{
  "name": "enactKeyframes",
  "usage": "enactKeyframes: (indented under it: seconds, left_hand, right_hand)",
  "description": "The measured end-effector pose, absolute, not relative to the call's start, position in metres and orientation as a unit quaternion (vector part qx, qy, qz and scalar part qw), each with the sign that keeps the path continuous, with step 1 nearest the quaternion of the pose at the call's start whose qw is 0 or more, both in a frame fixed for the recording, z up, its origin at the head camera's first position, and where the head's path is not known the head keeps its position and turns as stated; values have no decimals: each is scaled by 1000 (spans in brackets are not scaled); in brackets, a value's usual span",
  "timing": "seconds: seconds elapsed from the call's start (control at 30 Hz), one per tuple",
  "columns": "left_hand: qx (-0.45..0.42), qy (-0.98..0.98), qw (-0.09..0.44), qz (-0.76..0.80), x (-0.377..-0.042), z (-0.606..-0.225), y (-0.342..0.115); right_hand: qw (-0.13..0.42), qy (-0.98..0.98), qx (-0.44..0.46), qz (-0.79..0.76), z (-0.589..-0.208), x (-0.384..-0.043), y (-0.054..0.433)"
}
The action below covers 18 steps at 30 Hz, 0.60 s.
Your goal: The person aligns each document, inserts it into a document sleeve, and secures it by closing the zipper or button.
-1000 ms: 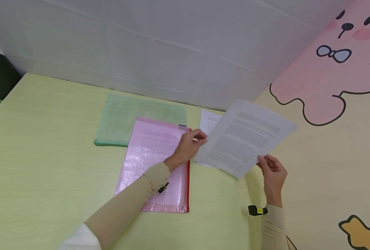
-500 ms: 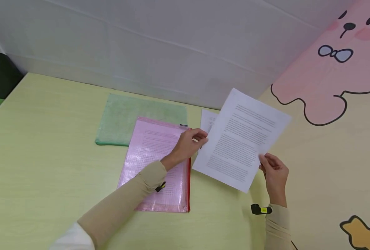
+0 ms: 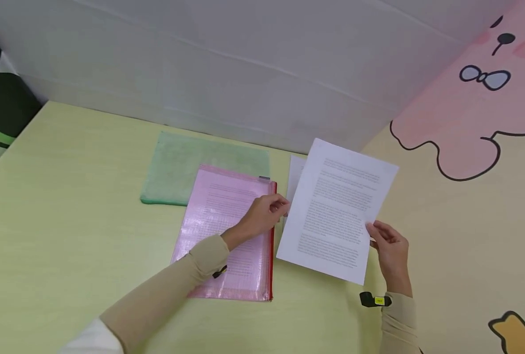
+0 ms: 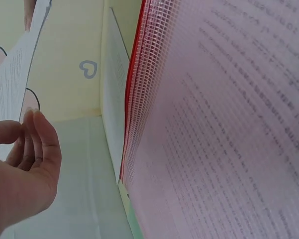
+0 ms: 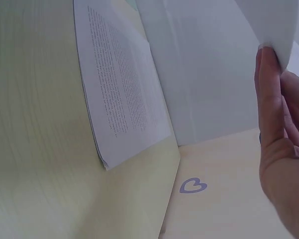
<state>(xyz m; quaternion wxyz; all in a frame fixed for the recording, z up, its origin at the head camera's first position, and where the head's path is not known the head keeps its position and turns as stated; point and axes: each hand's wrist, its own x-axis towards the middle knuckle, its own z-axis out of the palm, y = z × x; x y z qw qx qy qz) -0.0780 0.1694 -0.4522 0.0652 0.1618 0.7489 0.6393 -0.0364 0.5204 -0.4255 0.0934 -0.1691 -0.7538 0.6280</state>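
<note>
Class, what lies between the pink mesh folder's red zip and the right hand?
In the head view, a strip of table, then the printed sheet, which the right hand pinches; higher up, the left hand overhangs the zip.

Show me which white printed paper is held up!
The white printed sheet in the right hand; other printed paper lies on the yellow-green table or inside the pink plastic folder.

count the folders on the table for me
2. The pink folder lies below the left hand; the green folder lies farther back, partly covered by the pink one. Any folder underneath them would be hidden.
</note>
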Motion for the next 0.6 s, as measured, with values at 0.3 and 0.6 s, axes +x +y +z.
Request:
enactKeyframes:
  seconds: [0.3,0.6]
  left_hand:
    - [142,843,45,517,-62,-465,171]
    - [116,889,58,440,-46,-480,168]
  right_hand:
    - [45,-772,-176,609,-432,-30,526]
    - [26,-786,-163,595,-441,-29,528]
